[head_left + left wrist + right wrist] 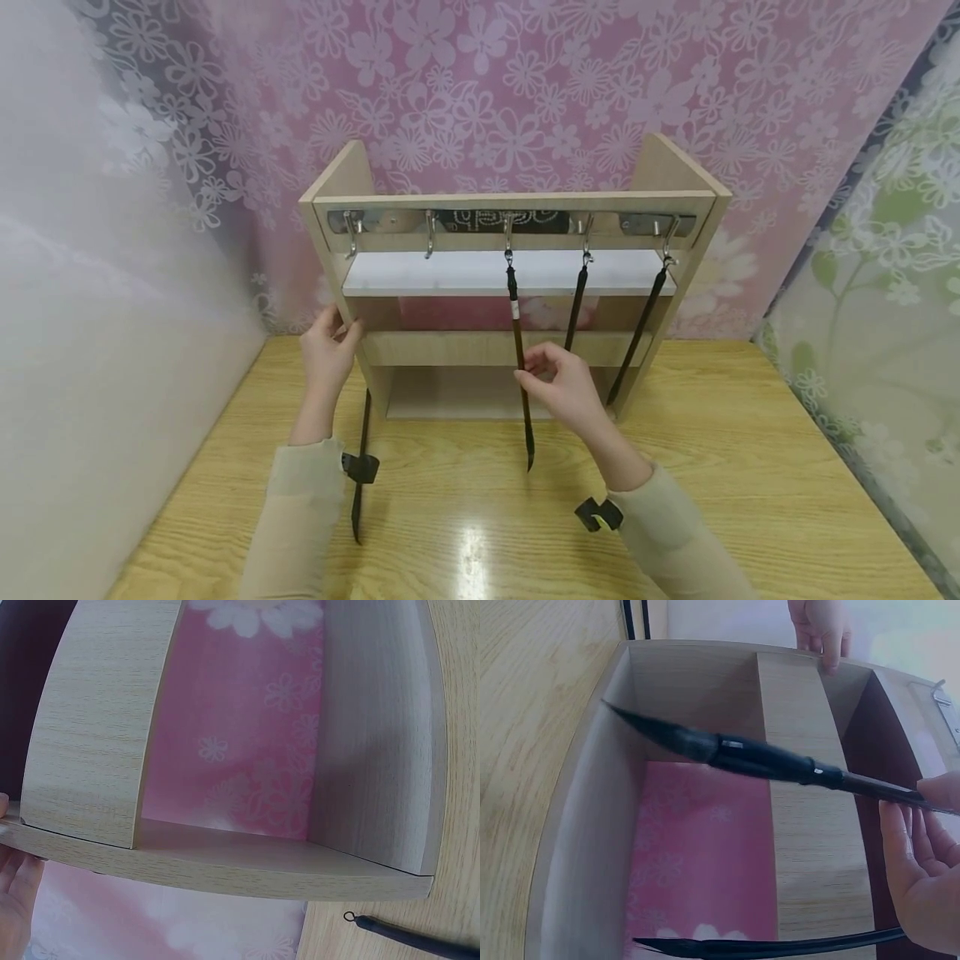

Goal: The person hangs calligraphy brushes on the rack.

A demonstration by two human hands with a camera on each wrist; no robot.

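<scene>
My right hand pinches the shaft of a dark calligraphy brush between thumb and fingers. This brush hangs from the middle hook of a small wooden shelf, its tip pointing down. In the right wrist view, the black bristles of the pinched brush show closely, and a second brush runs below it. At the shelf's left side panel, my left hand grips the edge, thumb in front and fingers on the outer side. The left wrist view shows only part of the left hand.
Two more brushes hang on the right hooks; the two left hooks hold nothing. Another brush lies on the wooden table, left of the shelf. A flowered pink cloth stands behind, with a pale wall at left.
</scene>
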